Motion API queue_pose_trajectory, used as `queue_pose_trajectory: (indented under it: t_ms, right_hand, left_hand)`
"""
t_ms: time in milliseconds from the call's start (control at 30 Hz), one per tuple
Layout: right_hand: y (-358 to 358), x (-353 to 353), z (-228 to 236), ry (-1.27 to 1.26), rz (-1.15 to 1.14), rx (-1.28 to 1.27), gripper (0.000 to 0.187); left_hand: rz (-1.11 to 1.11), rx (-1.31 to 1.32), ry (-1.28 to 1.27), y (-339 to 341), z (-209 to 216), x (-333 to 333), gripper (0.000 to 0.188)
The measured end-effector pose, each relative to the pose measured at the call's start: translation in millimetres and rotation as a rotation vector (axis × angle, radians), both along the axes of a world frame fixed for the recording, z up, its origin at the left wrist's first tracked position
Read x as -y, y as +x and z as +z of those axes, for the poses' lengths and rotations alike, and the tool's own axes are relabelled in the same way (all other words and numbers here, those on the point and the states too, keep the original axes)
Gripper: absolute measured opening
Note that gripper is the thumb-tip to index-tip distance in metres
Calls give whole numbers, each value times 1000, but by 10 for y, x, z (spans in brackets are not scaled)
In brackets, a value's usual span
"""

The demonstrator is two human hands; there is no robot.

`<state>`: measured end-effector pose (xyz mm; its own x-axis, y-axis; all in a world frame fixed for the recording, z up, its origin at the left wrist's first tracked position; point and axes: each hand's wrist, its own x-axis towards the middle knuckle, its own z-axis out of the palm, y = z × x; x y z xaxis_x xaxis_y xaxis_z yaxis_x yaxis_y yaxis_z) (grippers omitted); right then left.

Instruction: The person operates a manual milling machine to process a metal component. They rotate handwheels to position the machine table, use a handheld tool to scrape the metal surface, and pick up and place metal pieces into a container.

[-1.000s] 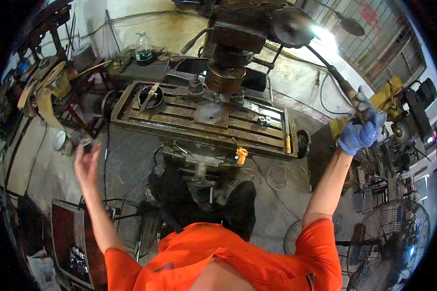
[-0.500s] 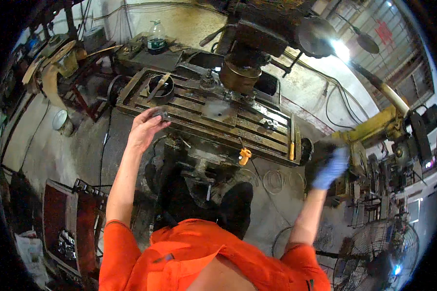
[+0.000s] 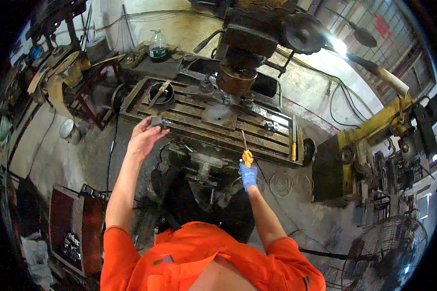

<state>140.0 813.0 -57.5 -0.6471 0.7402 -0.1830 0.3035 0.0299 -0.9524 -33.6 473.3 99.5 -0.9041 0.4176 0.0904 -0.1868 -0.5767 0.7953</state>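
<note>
Bare, my left hand is closed on a small grey metal block, held up near the front left of the slotted machine table. My right hand, in a blue glove, grips a yellow air blow gun by the front edge of that table; its thin nozzle points up and away. Above the table's middle, the machine's spindle head hangs over a round, blurred greyish patch. A dark bowl with a brush across it stands on the table's left part.
Small metal parts sit on the table's right side, near a yellow-handled tool. Behind are a large bottle and a bright lamp. A yellow machine stands right, a fan lower right, a brown cabinet lower left.
My right hand has swung left from beyond the table's right end and taken hold of the yellow air blow gun. My left hand still holds the block, turned so more of its face shows.
</note>
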Motion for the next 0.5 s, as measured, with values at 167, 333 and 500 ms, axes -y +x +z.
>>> queue_pose_trajectory:
  t_ms: [167,333,500]
  right_hand:
    - [301,101,1128,133,-3,-247,36]
    - [256,56,1804,887,333,235,43]
    - [-425,151,1895,976,531,732,45]
  left_hand:
    - [126,-27,-305,-7,26,79,34]
    - [208,-271,-609,-45,-37,84,16]
    - [100,-172,-502,109,24,5,13]
